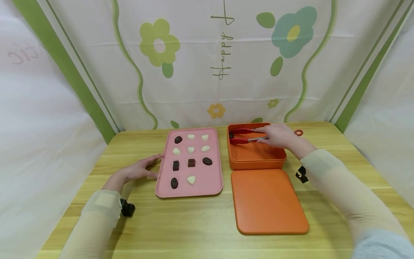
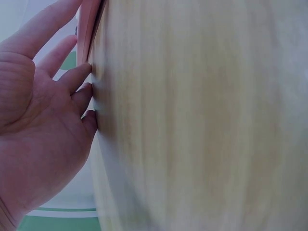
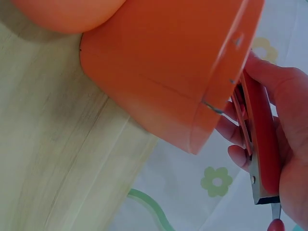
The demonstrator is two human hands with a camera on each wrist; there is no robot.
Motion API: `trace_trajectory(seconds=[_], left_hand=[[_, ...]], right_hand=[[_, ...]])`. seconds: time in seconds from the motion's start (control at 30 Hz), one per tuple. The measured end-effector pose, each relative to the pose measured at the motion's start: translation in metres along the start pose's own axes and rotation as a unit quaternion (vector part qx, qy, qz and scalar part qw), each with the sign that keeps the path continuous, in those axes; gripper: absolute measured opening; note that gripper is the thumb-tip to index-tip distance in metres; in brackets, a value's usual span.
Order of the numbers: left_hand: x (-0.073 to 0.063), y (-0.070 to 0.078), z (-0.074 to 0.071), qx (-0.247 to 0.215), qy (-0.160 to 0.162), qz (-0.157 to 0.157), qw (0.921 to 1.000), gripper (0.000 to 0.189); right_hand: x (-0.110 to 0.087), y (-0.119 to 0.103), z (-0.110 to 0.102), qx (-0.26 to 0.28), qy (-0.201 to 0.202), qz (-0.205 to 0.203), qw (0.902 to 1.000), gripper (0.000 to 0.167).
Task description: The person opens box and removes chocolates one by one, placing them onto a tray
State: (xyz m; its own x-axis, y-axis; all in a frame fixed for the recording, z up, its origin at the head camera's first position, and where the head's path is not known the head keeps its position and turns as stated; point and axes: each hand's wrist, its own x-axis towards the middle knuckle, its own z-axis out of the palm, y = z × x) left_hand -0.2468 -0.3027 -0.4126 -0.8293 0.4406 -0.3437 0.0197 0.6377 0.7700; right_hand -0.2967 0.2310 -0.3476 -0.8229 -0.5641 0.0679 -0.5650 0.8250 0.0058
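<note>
My right hand (image 1: 279, 136) grips red-handled tongs (image 3: 263, 134) over the open orange box (image 1: 255, 165). The red tips of the tongs reach down inside, at the box's left wall, on either side of a small dark chocolate (image 1: 231, 135). A red ring (image 1: 298, 132) shows beyond the hand, at the tongs' rear end. On the left, my left hand (image 1: 139, 169) touches the left edge of a pink tray (image 1: 189, 193) with thumb and fingertips, fingers loosely extended. Several white chocolates (image 1: 191, 149) and dark chocolates (image 1: 191, 163) lie in rows on that tray.
An orange lid (image 1: 270, 201) lies flat on the wooden table (image 1: 181, 223), right in front of the box. Behind the table hangs a flowered white cloth (image 1: 194, 90), with more cloth at both sides. Black wrist mounts sit at both forearms.
</note>
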Motion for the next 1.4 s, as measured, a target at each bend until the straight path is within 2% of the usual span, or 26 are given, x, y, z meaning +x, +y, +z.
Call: trace_trajectory(seconds=[0.4, 0.67, 0.97, 1.23, 1.4], left_hand=[[0.002, 0.001, 0.002, 0.003, -0.002, 0.003, 1.0000, 0.087], [0.002, 0.000, 0.003, 0.005, -0.001, 0.006, 1.0000, 0.087], [-0.001, 0.000, 0.003, 0.010, 0.000, 0.012, 0.9999, 0.087], [-0.002, 0.001, 0.002, 0.001, -0.002, 0.010, 0.9999, 0.088], [-0.001, 0.001, 0.001, 0.004, -0.002, 0.011, 0.9999, 0.088]], right_hand=[[0.000, 0.004, 0.007, 0.016, -0.003, -0.005, 0.9999, 0.046], [-0.006, 0.005, 0.006, 0.027, 0.001, 0.000, 0.9996, 0.045], [-0.024, 0.011, -0.005, 0.031, 0.017, 0.011, 0.9993, 0.045], [-0.043, 0.009, -0.017, 0.033, 0.042, 0.000, 0.9986, 0.043], [-0.056, 0.004, -0.023, 0.036, 0.046, 0.008, 0.9983, 0.043]])
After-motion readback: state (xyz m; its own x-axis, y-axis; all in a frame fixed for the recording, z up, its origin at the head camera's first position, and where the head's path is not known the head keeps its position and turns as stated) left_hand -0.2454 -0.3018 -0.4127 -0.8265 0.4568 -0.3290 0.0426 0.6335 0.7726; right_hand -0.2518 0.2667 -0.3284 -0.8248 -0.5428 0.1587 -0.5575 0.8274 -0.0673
